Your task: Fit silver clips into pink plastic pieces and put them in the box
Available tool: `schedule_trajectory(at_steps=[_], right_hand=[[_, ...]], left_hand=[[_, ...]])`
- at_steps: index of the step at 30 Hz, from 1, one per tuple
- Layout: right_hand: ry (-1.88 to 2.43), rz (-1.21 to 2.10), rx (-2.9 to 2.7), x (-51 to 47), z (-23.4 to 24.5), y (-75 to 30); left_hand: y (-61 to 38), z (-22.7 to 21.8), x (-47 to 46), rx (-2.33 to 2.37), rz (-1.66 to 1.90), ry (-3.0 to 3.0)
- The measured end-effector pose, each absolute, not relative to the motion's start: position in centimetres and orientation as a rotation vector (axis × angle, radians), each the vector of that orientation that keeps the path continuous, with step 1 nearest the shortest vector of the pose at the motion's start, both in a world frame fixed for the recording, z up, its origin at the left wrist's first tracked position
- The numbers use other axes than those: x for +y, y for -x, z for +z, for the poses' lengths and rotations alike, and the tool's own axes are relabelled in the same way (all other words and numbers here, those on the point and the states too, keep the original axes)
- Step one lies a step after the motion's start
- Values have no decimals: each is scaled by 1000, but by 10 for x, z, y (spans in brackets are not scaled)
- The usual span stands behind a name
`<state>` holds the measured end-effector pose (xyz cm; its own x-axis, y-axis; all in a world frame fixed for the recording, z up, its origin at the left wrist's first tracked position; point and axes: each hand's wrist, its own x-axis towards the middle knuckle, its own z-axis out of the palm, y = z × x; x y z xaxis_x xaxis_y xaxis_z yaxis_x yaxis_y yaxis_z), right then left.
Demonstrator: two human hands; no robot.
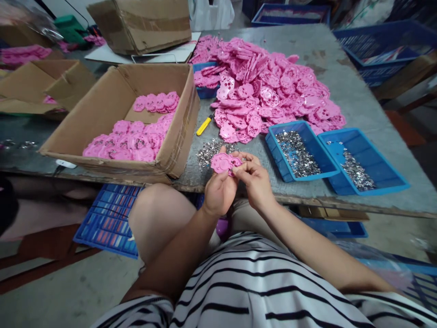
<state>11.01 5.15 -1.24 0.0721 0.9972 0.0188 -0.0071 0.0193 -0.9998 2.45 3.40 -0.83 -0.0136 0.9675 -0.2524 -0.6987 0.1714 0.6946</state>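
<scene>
My left hand (221,193) is closed on a flat pink plastic piece (221,162) with a scalloped outline, held just over the table's front edge. My right hand (255,181) pinches the right end of that same piece, thumb and fingertips against its face. Whether a small metal part sits under those fingertips, I cannot make out. Right behind my hands lies a loose scatter of small shiny metal parts (208,152). A big heap of similar pink pieces (273,91) covers the table beyond.
At the left stands an open cardboard box (177,150) with rows of pink pieces. Two blue trays (294,176) (382,187) of metal parts stand at the right. A yellow-handled tool (205,125) lies between box and heap. My knees are under the table edge (341,207).
</scene>
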Motion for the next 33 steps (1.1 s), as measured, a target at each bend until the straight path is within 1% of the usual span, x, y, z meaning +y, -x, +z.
schedule_trajectory(at_steps=[13, 20, 33], right_hand=[[1196, 1182, -1086, 51, -14, -105], [1209, 1207, -1081, 50, -13, -104], [1219, 1269, -1037, 53, -11, -106]], left_hand=[[-26, -7, 33, 713, 1413, -463], [-26, -11, 33, 869, 1368, -473], [-26, -12, 32, 833, 1357, -500]])
